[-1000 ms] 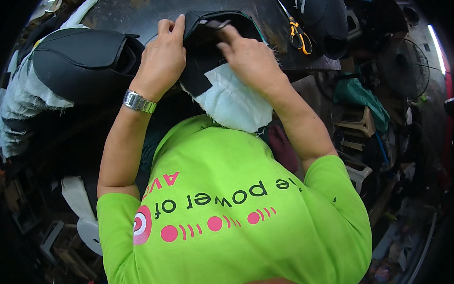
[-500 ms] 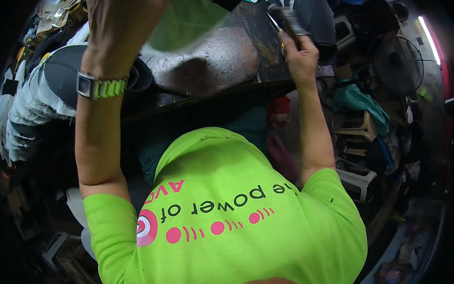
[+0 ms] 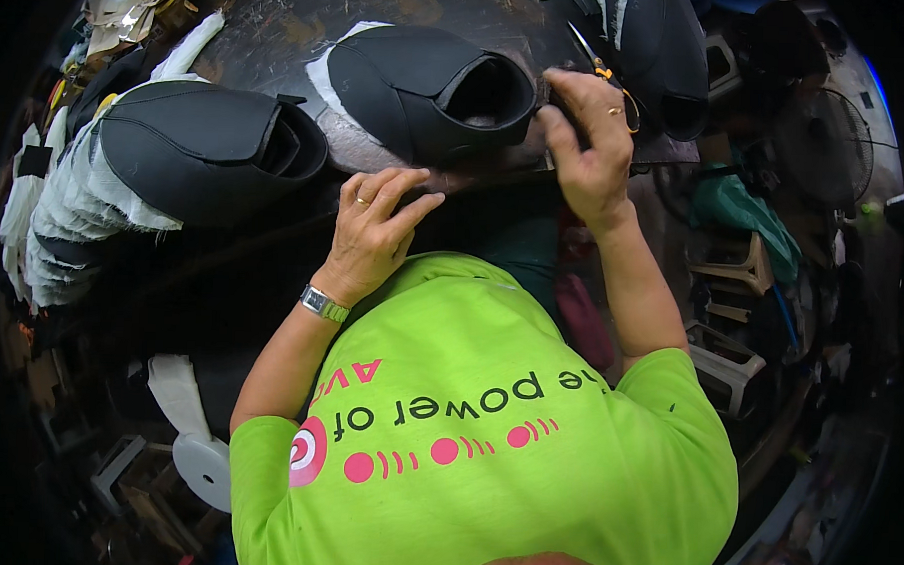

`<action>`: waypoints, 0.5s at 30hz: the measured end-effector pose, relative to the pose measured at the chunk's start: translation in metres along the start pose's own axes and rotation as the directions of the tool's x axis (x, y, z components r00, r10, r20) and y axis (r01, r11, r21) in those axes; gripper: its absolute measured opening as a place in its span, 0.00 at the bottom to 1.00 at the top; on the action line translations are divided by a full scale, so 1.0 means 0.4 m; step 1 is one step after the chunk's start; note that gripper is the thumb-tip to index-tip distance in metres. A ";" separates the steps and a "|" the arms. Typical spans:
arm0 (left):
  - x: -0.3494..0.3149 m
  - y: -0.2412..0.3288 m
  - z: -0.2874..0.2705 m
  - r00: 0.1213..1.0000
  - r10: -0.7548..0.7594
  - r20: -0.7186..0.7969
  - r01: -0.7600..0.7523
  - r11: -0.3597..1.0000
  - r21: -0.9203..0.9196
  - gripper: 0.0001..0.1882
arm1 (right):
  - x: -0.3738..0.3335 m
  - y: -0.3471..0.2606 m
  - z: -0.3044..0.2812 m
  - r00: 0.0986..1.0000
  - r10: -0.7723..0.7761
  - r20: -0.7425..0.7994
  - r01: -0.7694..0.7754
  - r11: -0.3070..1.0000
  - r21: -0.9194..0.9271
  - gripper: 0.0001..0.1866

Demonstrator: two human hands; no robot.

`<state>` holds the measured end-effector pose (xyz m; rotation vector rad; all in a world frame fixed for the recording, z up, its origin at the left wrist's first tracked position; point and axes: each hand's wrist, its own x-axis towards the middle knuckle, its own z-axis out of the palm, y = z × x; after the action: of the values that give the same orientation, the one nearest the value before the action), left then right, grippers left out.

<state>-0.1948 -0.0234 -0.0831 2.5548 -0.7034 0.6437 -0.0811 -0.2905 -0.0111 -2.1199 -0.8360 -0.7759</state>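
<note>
A black shoe upper point(image 3: 394, 86) with white fabric along its far left edge lies on its side on the worn dark bench point(image 3: 272, 17). Its collar opening faces right. My left hand point(image 3: 374, 225) is near the bench's front edge, just below the upper, with fingers apart and nothing visible in them. To the right of the collar is my right hand point(image 3: 591, 148); a gap shows between thumb and forefinger, with the fingertips close to the heel edge. Whether they touch it is unclear. Orange-handled scissors point(image 3: 604, 71) lie just beyond the right hand.
On the left is a stack of black uppers point(image 3: 183, 139) with frayed white lining point(image 3: 76, 220). Another black upper point(image 3: 664, 61) lies at the right end. Beyond are a fan point(image 3: 830, 151), a green bag point(image 3: 748, 213) and plastic stools point(image 3: 723, 367).
My left hand has come down from the upper left, away from a blurred pale sheet. The dark object in my right hand is gone from it. A black upper now lies mid-bench.
</note>
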 end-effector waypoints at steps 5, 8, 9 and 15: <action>-0.013 0.011 -0.022 0.997 -0.077 0.022 0.080 0.986 -0.148 0.24 | 0.034 -0.090 0.028 0.934 -0.161 0.320 0.220 0.962 -0.160 0.20; -0.014 0.014 -0.030 0.996 -0.091 0.025 0.094 0.978 -0.184 0.24 | 0.051 -0.064 0.035 0.886 0.029 0.462 -0.027 1.000 -0.012 0.14; -0.010 0.013 -0.032 0.997 -0.083 -0.007 0.080 0.978 -0.195 0.24 | 0.055 -0.050 0.021 0.927 0.023 0.374 -0.049 0.997 0.059 0.15; 0.016 0.009 -0.029 0.998 -0.047 -0.034 0.034 0.951 -0.306 0.21 | 0.032 0.038 -0.215 0.998 -0.043 -0.054 0.020 0.926 -0.376 0.15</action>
<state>-0.1956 -0.0229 -0.0694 2.2586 -0.6771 0.5268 -0.0845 -0.3619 0.0403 -2.4051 -0.7341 -1.0846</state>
